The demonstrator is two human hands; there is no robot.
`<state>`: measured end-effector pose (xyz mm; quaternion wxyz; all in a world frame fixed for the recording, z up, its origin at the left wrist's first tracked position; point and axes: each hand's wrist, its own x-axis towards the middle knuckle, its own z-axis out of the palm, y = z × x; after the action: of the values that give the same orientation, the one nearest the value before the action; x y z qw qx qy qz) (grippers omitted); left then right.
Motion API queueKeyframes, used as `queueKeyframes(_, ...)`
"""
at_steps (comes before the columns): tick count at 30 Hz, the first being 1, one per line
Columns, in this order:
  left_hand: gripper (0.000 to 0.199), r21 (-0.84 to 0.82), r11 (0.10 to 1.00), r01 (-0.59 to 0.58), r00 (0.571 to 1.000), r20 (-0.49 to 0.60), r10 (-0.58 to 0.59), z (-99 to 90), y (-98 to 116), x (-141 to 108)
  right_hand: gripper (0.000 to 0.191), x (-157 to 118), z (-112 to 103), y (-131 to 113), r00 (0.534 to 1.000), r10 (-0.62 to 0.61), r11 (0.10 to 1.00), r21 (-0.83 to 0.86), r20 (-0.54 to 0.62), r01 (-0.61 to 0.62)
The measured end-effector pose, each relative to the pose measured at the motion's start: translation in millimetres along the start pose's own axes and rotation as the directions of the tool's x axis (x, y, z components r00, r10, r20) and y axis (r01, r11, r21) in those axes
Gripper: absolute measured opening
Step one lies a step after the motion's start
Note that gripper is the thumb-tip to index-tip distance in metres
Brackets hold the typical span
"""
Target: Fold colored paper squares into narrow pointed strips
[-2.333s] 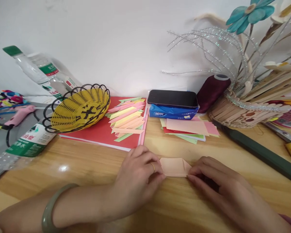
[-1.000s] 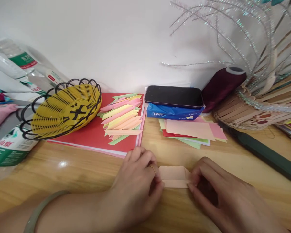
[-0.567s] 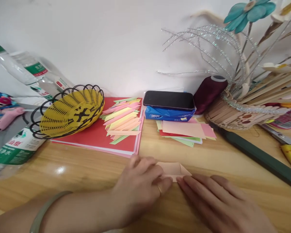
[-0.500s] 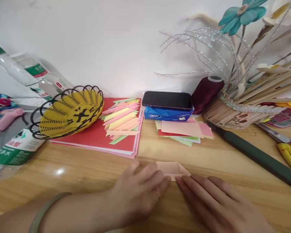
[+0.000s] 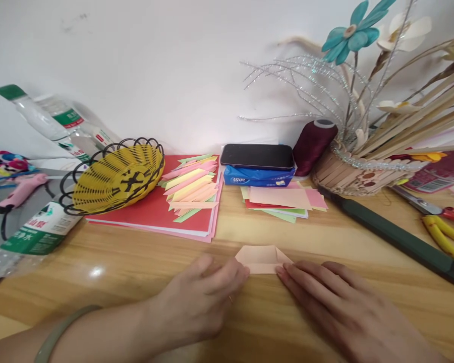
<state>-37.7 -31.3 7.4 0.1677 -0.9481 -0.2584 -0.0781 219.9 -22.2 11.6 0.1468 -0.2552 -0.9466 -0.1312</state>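
Observation:
A small piece of peach paper (image 5: 260, 256) lies on the wooden table in front of me. Its far corners slope inward in folds, and a strip is folded up along its near edge. My left hand (image 5: 200, 297) is curled, its fingertips closed on the paper's left end. At the right end, the thumb and index fingertips of my right hand (image 5: 333, 302) press together on the paper's corner, while its other fingers stretch out close together. The fingertips hide both ends of the paper.
Folded paper strips (image 5: 194, 186) lie on red sheets (image 5: 136, 217) beside a yellow basket (image 5: 117, 176). A phone (image 5: 257, 156) rests on a blue packet (image 5: 259, 176) behind paper slips (image 5: 280, 196). To the right are a thread spool (image 5: 315, 146), a dark green bar (image 5: 393, 237) and scissors (image 5: 439, 232).
My left hand has slid left along the paper's near edge to its left end, uncovering more of the folded strip. The right hand stays at the right end. The view has shifted slightly.

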Motion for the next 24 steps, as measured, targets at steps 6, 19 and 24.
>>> queueKeyframes(6,0.032,-0.035,0.999,-0.008,0.998,-0.062,0.006,0.3,-5,-8,0.044,-3,1,1,1.000,0.000,1.000,0.010,0.013,0.000)
queueKeyframes(19,0.032,-0.141,0.990,0.023,0.972,-0.229,-0.056,-6.0,-6,-4,0.044,-35,3,-1,0.997,0.053,0.998,0.040,0.065,-0.056)
queueKeyframes(24,0.031,-0.158,0.986,0.049,0.984,-0.164,-0.075,-5.4,16,15,0.041,-30,3,-28,0.983,0.182,0.983,0.025,-0.026,-0.182)
